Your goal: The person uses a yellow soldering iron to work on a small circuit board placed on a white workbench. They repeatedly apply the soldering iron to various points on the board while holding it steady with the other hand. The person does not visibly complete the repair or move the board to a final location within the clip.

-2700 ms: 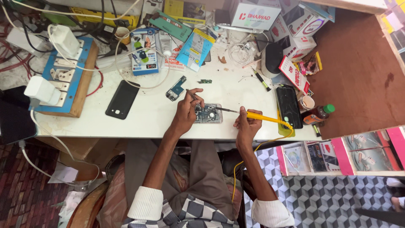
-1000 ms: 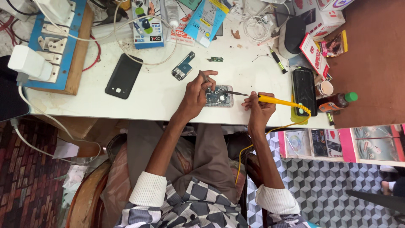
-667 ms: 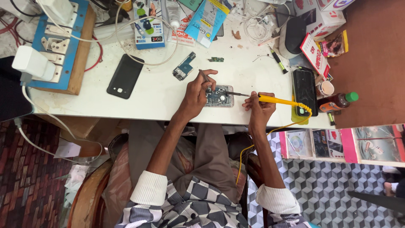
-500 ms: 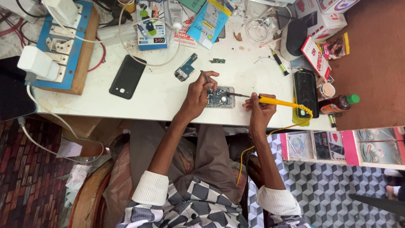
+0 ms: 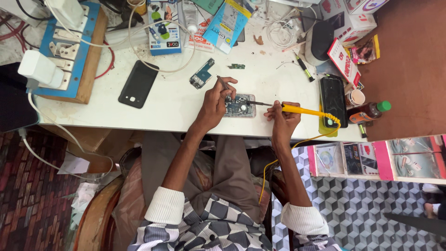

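Observation:
An opened phone with its circuit board showing (image 5: 240, 108) lies on the white table (image 5: 176, 100) near the front edge. My left hand (image 5: 216, 102) pinches thin metal tweezers (image 5: 223, 83) whose tips rest on the board's left end. My right hand (image 5: 282, 117) grips a yellow-handled soldering iron (image 5: 302, 111); its dark tip points left onto the board. A yellow cord runs from the iron down past my lap.
A black phone back cover (image 5: 138, 84) and a small loose circuit board (image 5: 202, 74) lie left of the work. Another black phone (image 5: 333, 100), a small cup (image 5: 356, 97) and a green-capped bottle (image 5: 370, 110) sit right. A blue socket board (image 5: 69, 51) with white chargers stands far left; boxes and cables crowd the back.
Both hands stay on the opened phone with tweezers and iron. The view has shifted slightly; the hands' positions on the board hardly differ.

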